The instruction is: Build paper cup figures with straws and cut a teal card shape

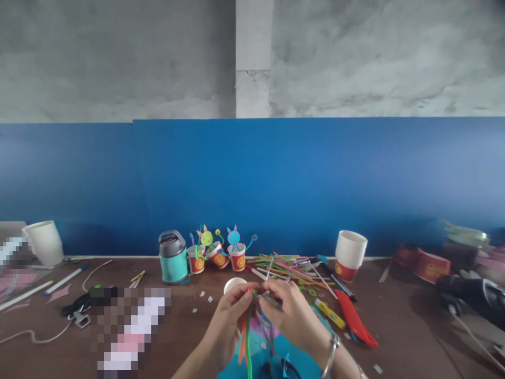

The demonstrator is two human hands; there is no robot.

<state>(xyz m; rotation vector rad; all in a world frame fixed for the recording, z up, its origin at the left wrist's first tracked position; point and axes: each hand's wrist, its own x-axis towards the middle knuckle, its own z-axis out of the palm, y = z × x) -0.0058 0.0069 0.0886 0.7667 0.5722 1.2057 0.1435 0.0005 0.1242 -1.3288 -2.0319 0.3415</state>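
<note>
1. l. hand [232,308]: thumb & fingertips pinched tight on a few fuzzy, bendy stems [249,345], green & orange-red, hanging down in thin strips over the table [398,321] edge nearest the wearer.
2. r. hand [290,308]: fingers curled in narrow, tips right by the stems' top ends; can't tell from here what it grips. shiny metal bracelet [334,345] round that wrist.
3. below the hands: smooth bright blue sheet [305,363], flat, w/ dark-handled scissors [271,342] over it, blades running up under the r. hand.
4. just behind the l. fingers: white paper cup [232,285], round rim, contents hidden.
5. further back: 3 red/white paper cups [238,259] in a row, middle one tilted. flat round cutout heads w/ pointy ears, one yellow-green [206,238], one lt. blue [234,238], stick up at the cups, w/ curly fuzzy arms.
6. l. of those: squat turquoise flask [173,267], dark lid on.
7. r. side: loose heap of thin coloured stems [294,266], yellow tube [330,314], glossy red plastic piece [355,318], plus stacked paper cups [350,253], no. unclear.
</note>
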